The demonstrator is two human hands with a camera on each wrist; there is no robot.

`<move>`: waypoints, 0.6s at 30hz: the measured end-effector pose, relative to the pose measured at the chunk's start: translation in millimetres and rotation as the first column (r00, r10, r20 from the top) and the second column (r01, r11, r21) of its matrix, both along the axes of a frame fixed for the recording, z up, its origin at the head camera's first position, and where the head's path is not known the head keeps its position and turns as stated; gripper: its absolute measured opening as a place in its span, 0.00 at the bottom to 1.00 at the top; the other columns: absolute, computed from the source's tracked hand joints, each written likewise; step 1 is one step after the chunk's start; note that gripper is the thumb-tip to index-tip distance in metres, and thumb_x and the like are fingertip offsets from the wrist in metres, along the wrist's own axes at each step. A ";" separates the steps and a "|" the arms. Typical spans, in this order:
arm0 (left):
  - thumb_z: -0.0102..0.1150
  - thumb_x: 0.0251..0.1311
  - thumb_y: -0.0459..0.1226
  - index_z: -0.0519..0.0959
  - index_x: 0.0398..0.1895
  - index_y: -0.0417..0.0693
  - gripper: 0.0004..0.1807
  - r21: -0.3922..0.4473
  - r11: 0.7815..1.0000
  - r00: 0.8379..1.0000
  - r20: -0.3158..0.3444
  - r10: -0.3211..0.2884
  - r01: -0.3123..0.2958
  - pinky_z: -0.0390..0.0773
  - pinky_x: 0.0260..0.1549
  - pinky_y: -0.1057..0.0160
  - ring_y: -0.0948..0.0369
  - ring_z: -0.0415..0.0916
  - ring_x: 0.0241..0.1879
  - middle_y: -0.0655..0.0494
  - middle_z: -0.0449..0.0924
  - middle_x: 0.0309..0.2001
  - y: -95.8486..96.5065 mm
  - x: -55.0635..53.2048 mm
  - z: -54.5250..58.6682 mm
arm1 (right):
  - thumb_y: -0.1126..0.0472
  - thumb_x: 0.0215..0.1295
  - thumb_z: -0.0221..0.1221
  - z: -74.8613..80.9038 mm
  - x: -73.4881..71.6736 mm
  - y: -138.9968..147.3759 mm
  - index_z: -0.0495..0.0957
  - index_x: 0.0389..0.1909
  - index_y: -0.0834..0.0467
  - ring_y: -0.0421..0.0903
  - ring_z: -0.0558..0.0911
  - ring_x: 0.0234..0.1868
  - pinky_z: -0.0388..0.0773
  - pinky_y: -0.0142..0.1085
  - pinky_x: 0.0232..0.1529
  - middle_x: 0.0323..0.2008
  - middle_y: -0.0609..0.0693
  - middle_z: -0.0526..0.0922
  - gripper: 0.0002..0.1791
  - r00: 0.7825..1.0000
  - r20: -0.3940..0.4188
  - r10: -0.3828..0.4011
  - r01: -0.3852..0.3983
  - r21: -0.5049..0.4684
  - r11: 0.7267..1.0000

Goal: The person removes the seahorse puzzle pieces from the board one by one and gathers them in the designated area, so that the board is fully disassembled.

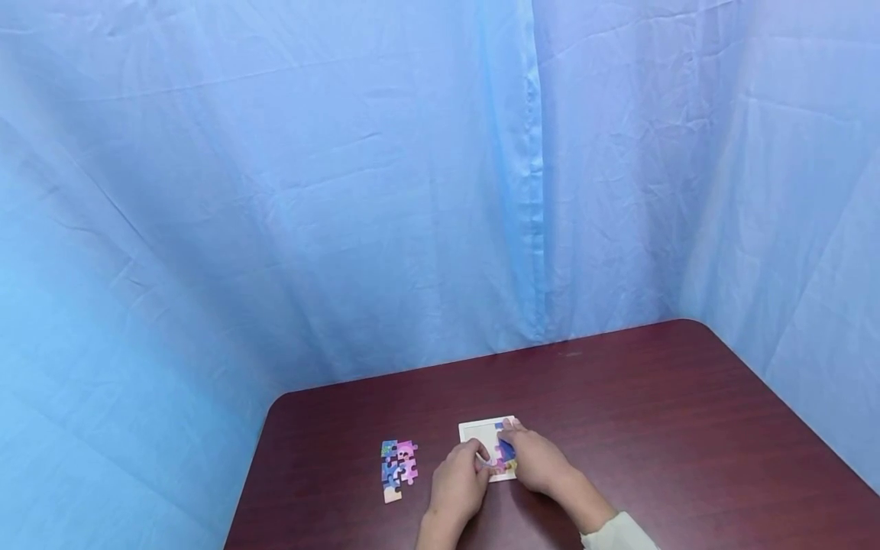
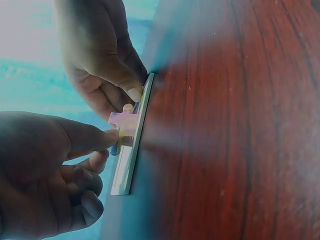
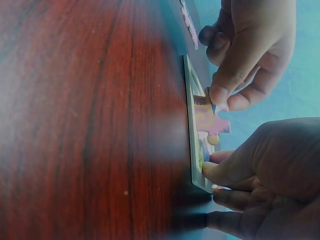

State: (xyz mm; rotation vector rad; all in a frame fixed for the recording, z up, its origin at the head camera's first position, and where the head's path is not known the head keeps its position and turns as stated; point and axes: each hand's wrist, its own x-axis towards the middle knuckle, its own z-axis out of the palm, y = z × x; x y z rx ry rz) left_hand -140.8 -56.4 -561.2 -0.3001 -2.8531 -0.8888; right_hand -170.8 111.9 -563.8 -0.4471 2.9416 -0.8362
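Observation:
Between thumb and fingertips, my left hand (image 1: 457,483) pinches a pink and yellow jigsaw piece (image 3: 215,123). The piece stands tilted over the near side of a small white-rimmed puzzle tray (image 1: 470,428). Blue, pink and yellow pieces (image 1: 507,451) fill the tray's right part, while its left part shows a pale bare bottom. My right hand (image 1: 548,461) rests at the tray's right side. Its thumb (image 3: 220,170) presses on pieces inside the rim, and other fingers reach to the outer edge and the tabletop.
Several loose jigsaw pieces (image 1: 399,467), blue and pink, lie in a cluster left of the tray. Everything sits on a dark reddish-brown wooden table (image 1: 619,397) with rounded corners. Blue curtains (image 1: 344,191) hang behind the table and along its sides.

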 end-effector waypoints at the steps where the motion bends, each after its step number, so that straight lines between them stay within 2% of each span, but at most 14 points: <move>1: 0.76 0.54 0.34 0.81 0.33 0.54 0.11 0.003 1.000 1.000 -0.004 0.002 -0.002 0.67 0.24 0.66 0.72 0.67 0.25 0.64 0.75 0.27 -0.1 0.2 0.1 | 0.83 0.51 0.58 -0.5 -0.3 -0.1 0.82 0.59 0.69 0.64 0.76 0.73 0.72 0.55 0.72 0.69 0.68 0.78 0.30 1.000 0.001 0.001 -0.001 0.002 1.000; 5: 0.76 0.54 0.34 0.80 0.30 0.55 0.11 0.000 1.000 1.000 -0.017 0.002 -0.002 0.70 0.26 0.65 0.68 0.74 0.28 0.62 0.78 0.31 -0.5 0.6 0.8 | 0.82 0.52 0.57 -1.2 -0.6 -0.4 0.82 0.59 0.68 0.64 0.75 0.74 0.71 0.55 0.73 0.70 0.68 0.77 0.30 1.000 0.010 0.002 -0.002 -0.002 1.000; 8: 0.76 0.55 0.35 0.79 0.29 0.56 0.11 0.002 1.000 1.000 -0.004 -0.001 0.001 0.71 0.27 0.64 0.67 0.77 0.29 0.63 0.82 0.31 -1.0 -0.2 0.5 | 0.83 0.52 0.57 -1.2 -0.5 -0.1 0.81 0.59 0.69 0.64 0.74 0.75 0.71 0.55 0.73 0.70 0.68 0.77 0.30 1.000 0.012 0.004 -0.004 -0.006 1.000; 12: 0.75 0.56 0.36 0.79 0.28 0.56 0.11 0.042 0.999 1.000 0.030 -0.008 0.006 0.69 0.25 0.65 0.71 0.72 0.25 0.67 0.82 0.26 -2.1 -1.5 -0.9 | 0.83 0.52 0.57 -0.9 0.2 0.4 0.81 0.60 0.69 0.64 0.74 0.74 0.71 0.56 0.73 0.70 0.68 0.77 0.30 1.000 0.012 0.007 -0.007 -0.004 1.000; 18: 0.75 0.57 0.36 0.80 0.31 0.56 0.10 0.061 0.998 1.000 0.025 0.010 -0.011 0.67 0.25 0.67 0.75 0.69 0.24 0.69 0.82 0.26 -4.0 -1.0 -1.7 | 0.83 0.53 0.56 0.8 0.7 -0.2 0.81 0.59 0.69 0.65 0.74 0.74 0.71 0.56 0.73 0.70 0.68 0.77 0.30 1.000 0.025 0.004 -0.003 -0.011 1.000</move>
